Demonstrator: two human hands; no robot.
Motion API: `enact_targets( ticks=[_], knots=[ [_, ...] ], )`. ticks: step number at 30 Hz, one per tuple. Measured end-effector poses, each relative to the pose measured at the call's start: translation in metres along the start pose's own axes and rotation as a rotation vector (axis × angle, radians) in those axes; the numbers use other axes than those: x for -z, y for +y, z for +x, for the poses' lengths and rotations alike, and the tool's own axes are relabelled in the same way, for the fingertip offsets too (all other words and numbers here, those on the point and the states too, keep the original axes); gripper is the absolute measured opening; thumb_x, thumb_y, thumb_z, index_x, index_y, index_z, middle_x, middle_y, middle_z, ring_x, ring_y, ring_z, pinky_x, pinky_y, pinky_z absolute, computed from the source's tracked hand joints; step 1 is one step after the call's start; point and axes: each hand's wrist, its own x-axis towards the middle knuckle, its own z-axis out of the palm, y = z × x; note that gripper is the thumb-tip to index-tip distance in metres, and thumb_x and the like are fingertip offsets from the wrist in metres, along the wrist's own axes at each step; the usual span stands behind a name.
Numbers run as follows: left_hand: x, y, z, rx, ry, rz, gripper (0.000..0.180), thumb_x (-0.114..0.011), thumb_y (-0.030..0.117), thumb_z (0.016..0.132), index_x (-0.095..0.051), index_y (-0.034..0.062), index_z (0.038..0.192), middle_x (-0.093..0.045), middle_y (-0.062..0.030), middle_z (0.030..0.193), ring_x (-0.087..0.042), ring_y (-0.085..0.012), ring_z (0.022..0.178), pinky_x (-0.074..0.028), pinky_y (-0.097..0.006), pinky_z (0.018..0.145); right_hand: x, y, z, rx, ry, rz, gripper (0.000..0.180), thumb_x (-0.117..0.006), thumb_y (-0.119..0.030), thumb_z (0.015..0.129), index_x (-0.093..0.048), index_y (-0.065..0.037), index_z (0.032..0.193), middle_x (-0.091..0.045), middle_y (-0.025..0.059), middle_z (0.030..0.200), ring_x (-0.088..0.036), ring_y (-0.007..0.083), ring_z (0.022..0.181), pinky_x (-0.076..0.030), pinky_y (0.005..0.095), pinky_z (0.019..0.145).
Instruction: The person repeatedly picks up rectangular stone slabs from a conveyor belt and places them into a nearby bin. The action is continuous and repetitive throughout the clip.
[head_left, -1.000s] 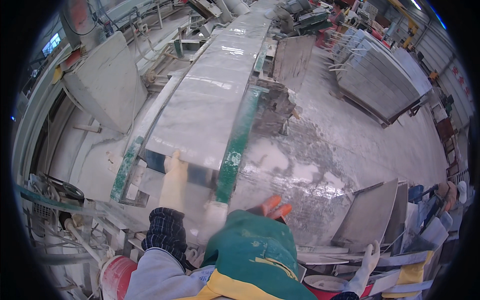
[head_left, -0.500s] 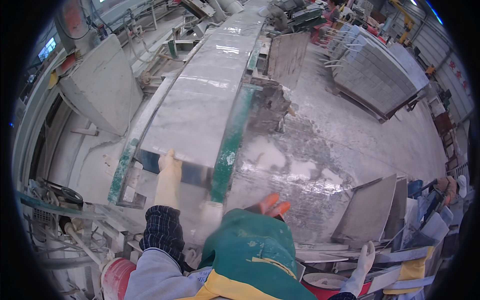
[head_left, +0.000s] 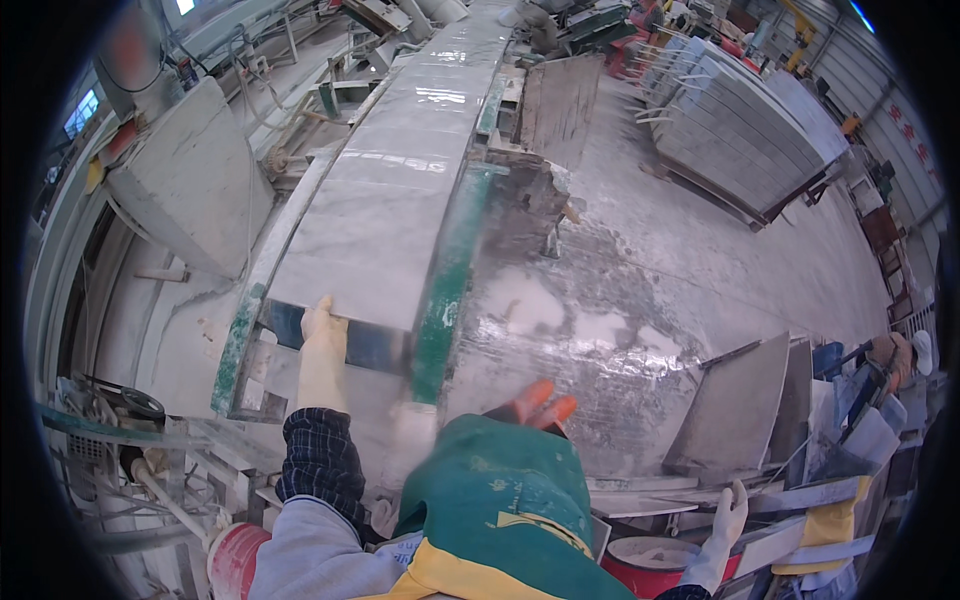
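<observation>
My left hand (head_left: 323, 335), in a cream glove, is at the near edge of a grey-white polished stone slab (head_left: 375, 235) on a long conveyor. Its thumb lies over the slab's edge, while the other fingers are mostly hidden, seemingly beneath it. A dark blue belt (head_left: 375, 346) shows under that edge. Off to the right, low in view, my right hand (head_left: 730, 515) is raised in a pale glove. Its fingers point upward, somewhat apart, with nothing visible in them. The nearest thing is a red bucket (head_left: 648, 578) of pale material.
Green rails (head_left: 447, 290) flank the conveyor. A green apron (head_left: 500, 470) covers my front, with orange boots (head_left: 540, 402) beyond it. Stone panels (head_left: 735, 405) lean at the right, and a large stack of slabs (head_left: 745, 125) stands farther back. Another red bucket (head_left: 235, 560) sits at lower left.
The view has shifted slightly, moving the scene a little left in the picture. My left hand keeps its place at the slab's edge. My right hand stays raised at the right.
</observation>
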Motion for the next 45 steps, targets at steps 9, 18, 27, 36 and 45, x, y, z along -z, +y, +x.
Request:
enact_targets(
  ticks=[9,18,27,36,45],
  knots=[
    [0.004,0.006,-0.003,0.032,-0.163,0.092,0.048,-0.056,0.007,0.095,-0.038,0.0064,0.139,-0.051,-0.0150,0.134,-0.053,-0.0338,0.123,-0.050,-0.050,0.097,-0.012,0.010,0.000,-0.011,-0.001,0.073,0.045,-0.059,-0.017,0.093,-0.054,0.004,0.133,-0.058,0.0159,0.133,-0.054,0.0242,0.123,-0.037,0.0339,0.106],
    [0.020,0.030,0.003,0.076,-0.182,0.564,0.016,-0.062,0.018,0.095,-0.053,0.0049,0.100,-0.058,-0.0078,0.082,-0.064,-0.0211,0.075,-0.055,-0.046,0.089,-0.022,0.024,-0.009,-0.015,-0.046,0.014,0.043,-0.059,-0.016,0.094,-0.055,0.004,0.132,-0.060,0.0170,0.131,-0.055,0.0233,0.122,-0.039,0.0332,0.106],
    [0.033,0.013,-0.005,0.030,-0.188,0.073,0.019,-0.056,0.012,0.097,-0.051,0.0008,0.111,-0.061,-0.0146,0.093,-0.066,-0.0259,0.082,-0.056,-0.047,0.091,0.022,0.086,0.002,0.224,0.173,-0.221,0.040,-0.055,-0.017,0.095,-0.056,0.006,0.127,-0.059,0.0248,0.127,-0.055,0.0355,0.119,-0.039,0.0395,0.105],
    [0.005,0.013,-0.087,-0.754,-0.369,0.730,0.036,-0.055,0.019,0.099,-0.053,-0.0017,0.129,-0.065,-0.0176,0.114,-0.066,-0.0287,0.100,-0.054,-0.034,0.087,0.078,0.183,-0.009,-0.080,0.645,-0.641,0.047,-0.061,-0.015,0.091,-0.051,0.002,0.134,-0.060,0.0210,0.126,-0.056,0.0322,0.119,-0.042,0.0374,0.100],
    [-0.093,-0.082,-0.143,-1.184,-1.244,1.269,0.043,-0.059,0.013,0.088,-0.053,0.0031,0.130,-0.057,-0.0208,0.130,-0.051,-0.0346,0.125,-0.037,-0.047,0.109,0.056,0.153,-0.027,-0.157,0.642,-0.639,0.048,-0.061,-0.017,0.092,-0.051,0.000,0.135,-0.059,0.0203,0.127,-0.054,0.0325,0.120,-0.042,0.0391,0.101]
  ],
)
